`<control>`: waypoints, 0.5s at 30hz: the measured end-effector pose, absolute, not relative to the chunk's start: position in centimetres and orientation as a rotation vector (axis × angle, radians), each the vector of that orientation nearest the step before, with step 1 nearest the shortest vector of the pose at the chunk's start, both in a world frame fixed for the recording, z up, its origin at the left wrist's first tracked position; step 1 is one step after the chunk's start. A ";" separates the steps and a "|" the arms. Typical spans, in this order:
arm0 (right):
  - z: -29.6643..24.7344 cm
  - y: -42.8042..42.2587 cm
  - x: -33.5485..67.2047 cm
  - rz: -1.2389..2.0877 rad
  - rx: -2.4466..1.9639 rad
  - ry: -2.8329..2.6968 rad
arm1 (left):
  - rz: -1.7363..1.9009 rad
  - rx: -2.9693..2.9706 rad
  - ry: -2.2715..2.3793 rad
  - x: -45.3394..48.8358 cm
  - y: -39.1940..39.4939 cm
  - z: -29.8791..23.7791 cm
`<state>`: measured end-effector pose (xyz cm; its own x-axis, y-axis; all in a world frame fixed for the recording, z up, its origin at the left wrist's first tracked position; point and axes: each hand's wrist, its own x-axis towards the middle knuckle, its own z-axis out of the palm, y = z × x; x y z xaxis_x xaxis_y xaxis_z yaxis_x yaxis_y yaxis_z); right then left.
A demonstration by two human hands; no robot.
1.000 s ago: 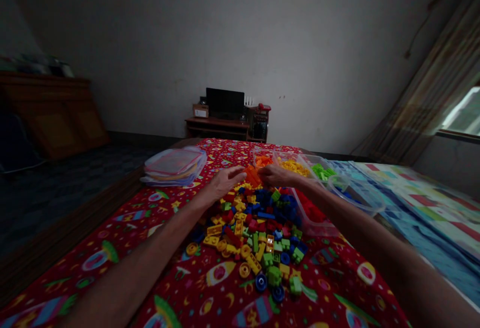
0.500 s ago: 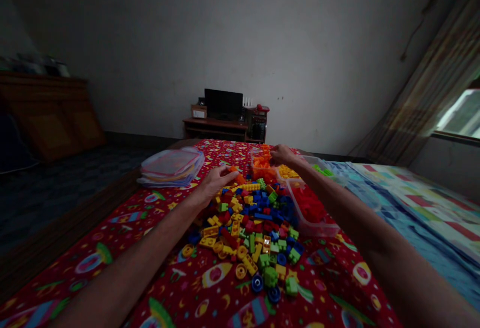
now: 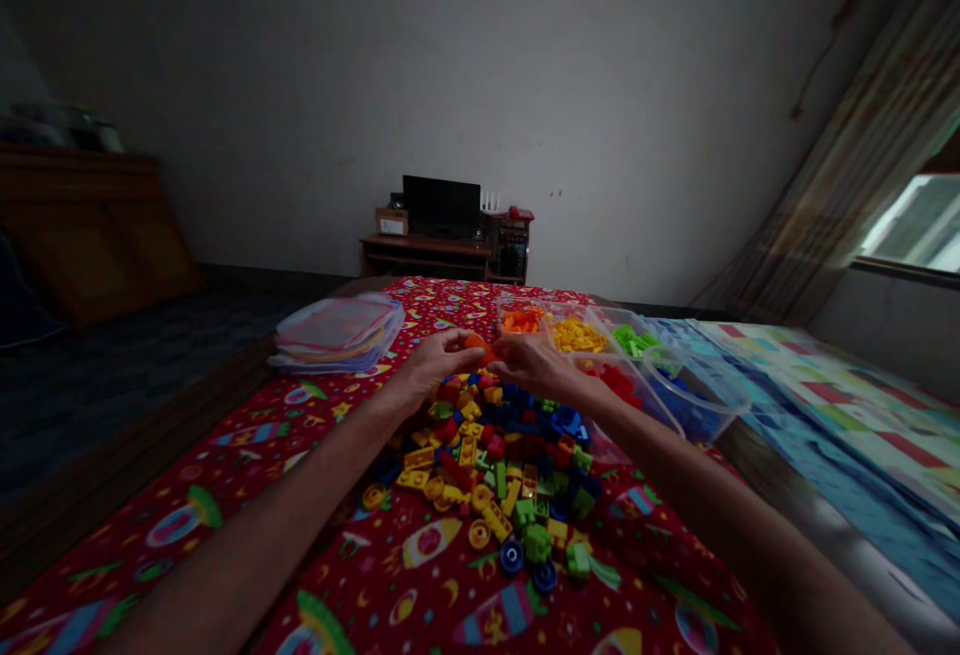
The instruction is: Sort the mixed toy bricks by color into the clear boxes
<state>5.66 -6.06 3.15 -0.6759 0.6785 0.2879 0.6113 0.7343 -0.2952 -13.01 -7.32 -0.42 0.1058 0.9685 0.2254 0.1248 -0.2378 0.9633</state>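
Orange building blocks sit between my two hands, above the far side of a mixed heap of blocks. My left hand is closed on them from the left, thumb and fingers pinching. From the right, my right hand meets them with its fingers bent together at their edge. How many orange blocks are joined there I cannot make out. Just behind the right hand stands a clear box of orange blocks.
Clear boxes hold yellow blocks, green blocks, red blocks and blue blocks on the right. Stacked clear lids lie at left on the red patterned cloth. A bed adjoins at right.
My right hand has come from the box of orange blocks toward me and left, to the orange blocks in my left hand. The left hand has hardly moved.
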 end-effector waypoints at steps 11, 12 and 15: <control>4.5 -3.5 8.8 0.225 -1.291 -2.551 | 1.237 1.798 1.222 -13.0 -7.3 1.3; 5.2 -2.4 8.8 0.205 -1.334 -2.523 | 1.249 1.780 1.242 -13.1 -7.5 1.5; 7.2 0.9 8.3 0.078 -1.457 -2.457 | 1.276 1.745 1.279 -13.4 -8.1 2.0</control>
<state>8.33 0.92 7.16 -0.4506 0.8668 0.2137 0.8514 0.4893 -0.1892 -13.40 -8.12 1.99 0.0643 0.9389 0.3380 0.3406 -0.3390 0.8769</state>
